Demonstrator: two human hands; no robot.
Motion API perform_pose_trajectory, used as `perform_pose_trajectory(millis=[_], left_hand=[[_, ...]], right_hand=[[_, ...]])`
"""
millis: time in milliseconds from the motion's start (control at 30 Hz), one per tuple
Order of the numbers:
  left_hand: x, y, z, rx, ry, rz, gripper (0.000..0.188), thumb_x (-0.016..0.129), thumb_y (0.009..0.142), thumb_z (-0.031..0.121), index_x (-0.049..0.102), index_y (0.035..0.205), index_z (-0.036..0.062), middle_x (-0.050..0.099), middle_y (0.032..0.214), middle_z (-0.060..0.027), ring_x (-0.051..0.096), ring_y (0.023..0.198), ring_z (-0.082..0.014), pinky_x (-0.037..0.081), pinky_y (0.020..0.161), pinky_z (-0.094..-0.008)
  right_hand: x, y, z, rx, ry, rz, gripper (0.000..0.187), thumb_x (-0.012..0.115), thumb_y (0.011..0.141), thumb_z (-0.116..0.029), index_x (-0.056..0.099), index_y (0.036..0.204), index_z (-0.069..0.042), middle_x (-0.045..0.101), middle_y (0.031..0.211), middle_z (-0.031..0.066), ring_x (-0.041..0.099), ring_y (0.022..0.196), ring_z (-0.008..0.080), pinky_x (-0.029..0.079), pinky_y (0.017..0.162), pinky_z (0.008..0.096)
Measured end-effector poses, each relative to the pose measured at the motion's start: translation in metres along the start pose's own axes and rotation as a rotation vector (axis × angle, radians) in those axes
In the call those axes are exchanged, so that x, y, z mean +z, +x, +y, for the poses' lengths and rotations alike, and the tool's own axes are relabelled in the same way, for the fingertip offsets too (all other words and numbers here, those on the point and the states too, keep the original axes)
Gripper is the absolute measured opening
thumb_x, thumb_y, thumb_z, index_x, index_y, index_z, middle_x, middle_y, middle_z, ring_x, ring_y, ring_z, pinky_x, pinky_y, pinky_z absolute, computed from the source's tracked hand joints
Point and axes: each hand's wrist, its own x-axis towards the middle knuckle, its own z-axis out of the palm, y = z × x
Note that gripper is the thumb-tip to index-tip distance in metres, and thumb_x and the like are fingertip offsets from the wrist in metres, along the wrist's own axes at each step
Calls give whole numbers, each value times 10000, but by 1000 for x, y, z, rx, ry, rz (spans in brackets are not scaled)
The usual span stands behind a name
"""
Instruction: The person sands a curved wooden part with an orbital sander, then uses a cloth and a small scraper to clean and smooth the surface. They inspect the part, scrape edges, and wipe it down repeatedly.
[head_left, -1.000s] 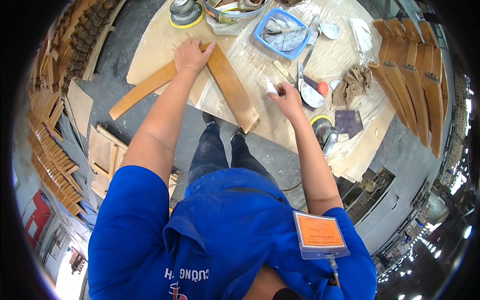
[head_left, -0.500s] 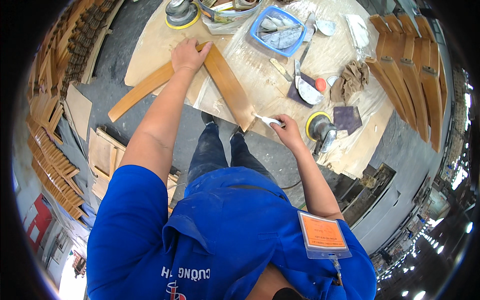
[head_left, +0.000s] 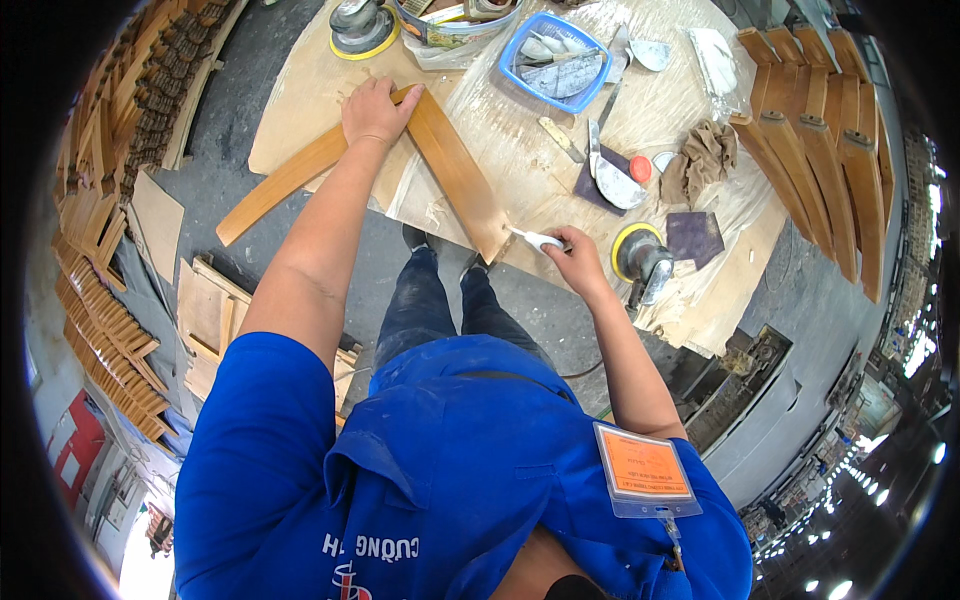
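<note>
My left hand (head_left: 372, 110) is closed over the top corner of an angled wooden part (head_left: 446, 150), where its two brown arms meet. One arm slopes down to the left past the table edge; the wider one slants down to the right. In my right hand (head_left: 576, 258) is a small white tool with a narrow tip (head_left: 535, 240), perhaps a glue bottle; the fingers hide much of it. Its tip meets the lower end of the wider arm, next to a pale patch on the wood.
On the worktable (head_left: 450, 205) lie a yellow-rimmed sander (head_left: 642, 255), a scraper (head_left: 615, 182), a brown rag (head_left: 700, 162) and a blue tub of blades (head_left: 556, 62). Another sander (head_left: 362, 28) stands at the far left. Curved wooden parts (head_left: 815, 150) lean at the right; more are stacked left.
The white tool in my right hand has tilted slightly, its tip staying at the wood's lower end. My left hand and the wooden part look unmoved.
</note>
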Motion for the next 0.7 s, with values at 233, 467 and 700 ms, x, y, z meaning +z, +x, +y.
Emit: perform_pose_trajectory(millis=[233,467,700], left_hand=[[1,0,-1,8,-13,15,553,531,838,616,657,887,79,642,919,-125,611,891,-313,470,780,-426],[1,0,-1,5,-13,8,550,531,838,615,659,892,83,642,921,-129,610,892,-315,468,774,-432],[0,0,0,6,-9,-2,551,529,840,618,654,888,84,641,912,-134,611,885,-317,468,769,-433]], right_hand=[[0,0,-1,20,52,1,172,702,778,-100,673,909,8,656,856,151,622,802,244,475,720,348],[0,1,4,18,50,-23,169,701,795,-82,673,944,-8,653,843,83,592,785,164,467,701,298],[-2,2,-2,4,44,-8,197,708,771,-101,675,928,13,656,862,146,617,799,232,472,728,334]])
